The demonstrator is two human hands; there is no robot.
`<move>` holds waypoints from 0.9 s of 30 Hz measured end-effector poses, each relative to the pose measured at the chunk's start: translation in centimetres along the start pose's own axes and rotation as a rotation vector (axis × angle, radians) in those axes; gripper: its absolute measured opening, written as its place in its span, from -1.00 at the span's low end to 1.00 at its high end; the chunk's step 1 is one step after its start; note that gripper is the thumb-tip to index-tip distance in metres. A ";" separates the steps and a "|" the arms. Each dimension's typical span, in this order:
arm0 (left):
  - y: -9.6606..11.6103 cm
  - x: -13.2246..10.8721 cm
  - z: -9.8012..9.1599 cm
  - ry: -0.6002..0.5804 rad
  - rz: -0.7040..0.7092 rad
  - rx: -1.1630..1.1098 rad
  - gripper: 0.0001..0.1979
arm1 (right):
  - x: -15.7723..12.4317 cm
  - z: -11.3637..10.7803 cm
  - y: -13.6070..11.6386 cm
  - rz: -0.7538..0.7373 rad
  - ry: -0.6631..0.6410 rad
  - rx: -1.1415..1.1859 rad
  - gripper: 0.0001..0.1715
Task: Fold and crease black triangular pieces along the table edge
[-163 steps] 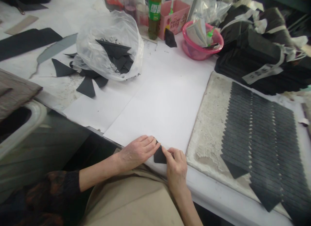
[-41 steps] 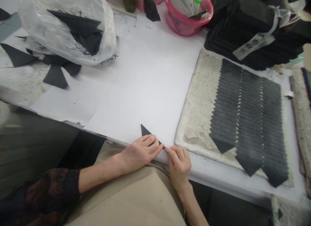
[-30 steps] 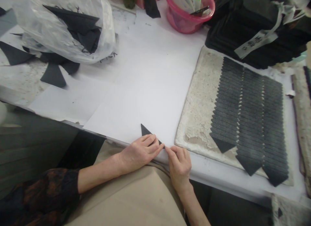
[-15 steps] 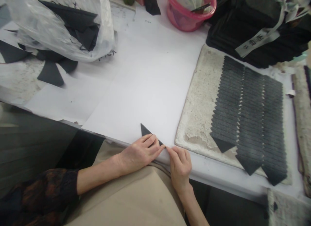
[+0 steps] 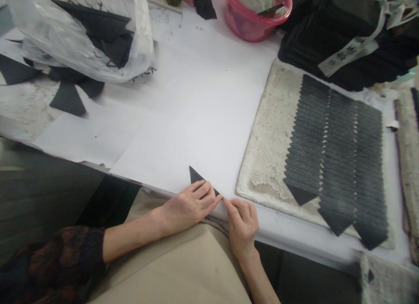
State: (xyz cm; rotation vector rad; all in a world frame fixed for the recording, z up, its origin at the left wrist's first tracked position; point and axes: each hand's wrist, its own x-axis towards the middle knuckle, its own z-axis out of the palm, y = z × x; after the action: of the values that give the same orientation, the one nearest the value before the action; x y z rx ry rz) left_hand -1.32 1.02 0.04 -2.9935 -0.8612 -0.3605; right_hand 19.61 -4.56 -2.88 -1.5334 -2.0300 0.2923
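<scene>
A dark grey triangular piece (image 5: 195, 175), apparently fabric or leather, lies at the front edge of the white table. My left hand (image 5: 193, 202) presses on it and pinches it, covering its middle. At the piece's right corner, my right hand (image 5: 242, 223) is closed in a pinch, thumb and forefinger meeting the left fingertips. Right of my hands is a worn pale board (image 5: 262, 164) bearing three columns of overlapping dark triangular pieces (image 5: 338, 160), their lowest points hanging toward the front edge.
A clear plastic bag (image 5: 141, 46) with dark pieces inside stands at the back left. Loose dark pieces (image 5: 68, 99) lie beside it. At the back are a pink basket (image 5: 244, 27) and a black stack (image 5: 327, 38) tied with a white labelled strip (image 5: 347, 57).
Both hands stay on the dark triangular piece in nearly the same place. The view has shifted very slightly.
</scene>
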 end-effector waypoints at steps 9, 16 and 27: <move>0.0 0.1 0.1 -0.032 0.019 0.028 -0.60 | -0.3 0.2 0.3 0.019 -0.013 0.002 -0.68; 0.3 0.0 0.4 -0.060 0.028 0.058 -0.58 | -0.4 0.2 0.0 0.048 0.027 0.030 -0.74; 0.7 -0.9 1.5 -0.005 -0.006 0.071 -0.55 | 0.3 0.2 -0.9 0.129 0.029 -0.015 -0.84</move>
State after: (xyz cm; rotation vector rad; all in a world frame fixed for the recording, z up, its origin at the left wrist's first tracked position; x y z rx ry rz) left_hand -1.33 0.08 -1.62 -2.9291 -0.8646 -0.3163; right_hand 18.73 -4.49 -2.46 -1.6715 -1.9190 0.3043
